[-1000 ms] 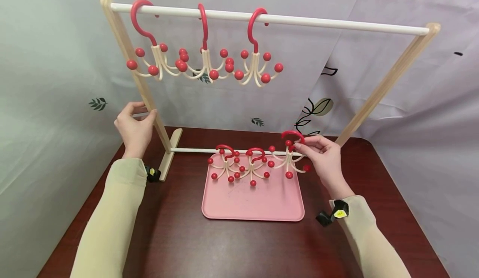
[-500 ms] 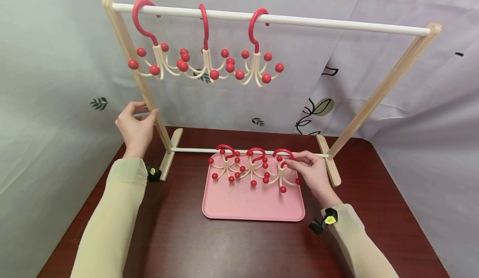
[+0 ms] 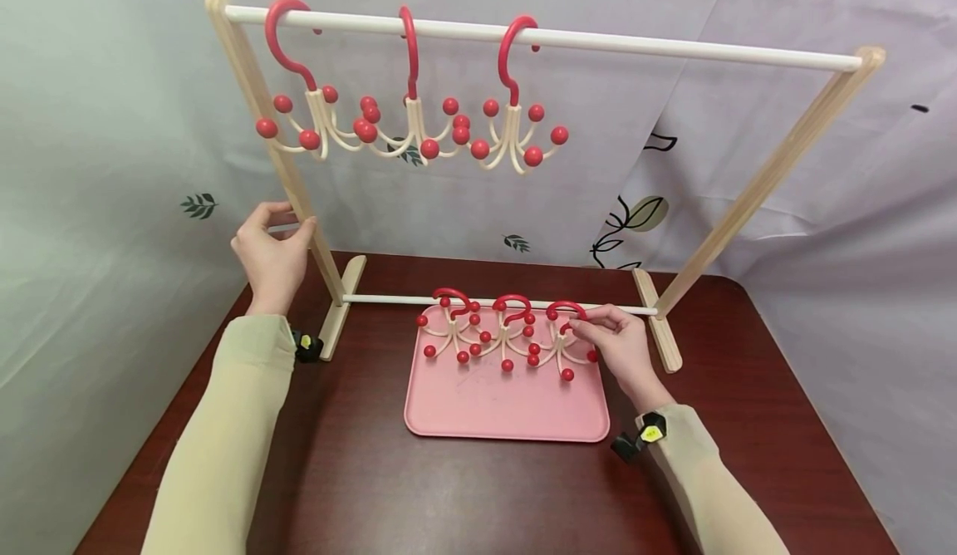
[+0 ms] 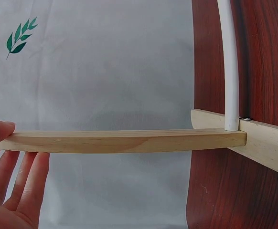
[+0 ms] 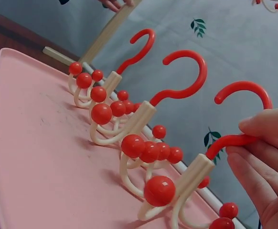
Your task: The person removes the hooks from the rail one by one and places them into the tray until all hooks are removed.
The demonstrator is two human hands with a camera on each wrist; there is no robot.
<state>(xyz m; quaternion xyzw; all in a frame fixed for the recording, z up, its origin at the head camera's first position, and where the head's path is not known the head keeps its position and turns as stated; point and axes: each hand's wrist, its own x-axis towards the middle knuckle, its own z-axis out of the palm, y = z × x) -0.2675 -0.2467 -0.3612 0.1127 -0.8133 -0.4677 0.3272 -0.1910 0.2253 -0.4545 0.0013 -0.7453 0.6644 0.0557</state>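
My left hand [image 3: 271, 257] holds the left wooden upright [image 3: 290, 174] of a rack; the left wrist view shows the thumb on one face of this upright [image 4: 129, 142] and fingertips on the other. Above the right part of a pink tray [image 3: 508, 415], my right hand [image 3: 626, 347] pinches the red hook of a hanger [image 5: 198, 174] between thumb and fingers. This hanger has cream arms tipped with red balls, which look to rest on the tray. Two similar hangers, a middle one [image 3: 505, 337] and a left one [image 3: 452, 331], stand beside it, hooks up.
Three more hangers, left [image 3: 317, 119], middle [image 3: 414, 119] and right [image 3: 512, 119], hang from the white top rod [image 3: 673, 46]. A lower white rod [image 3: 389, 300] runs behind the tray. The rack's right upright [image 3: 770, 173] stands on the dark red table [image 3: 359, 472] before a patterned cloth.
My right hand has moved left and down with its hanger, from the tray's right edge to beside the other two. It has barely shifted in the last half second. The left hand stays put.
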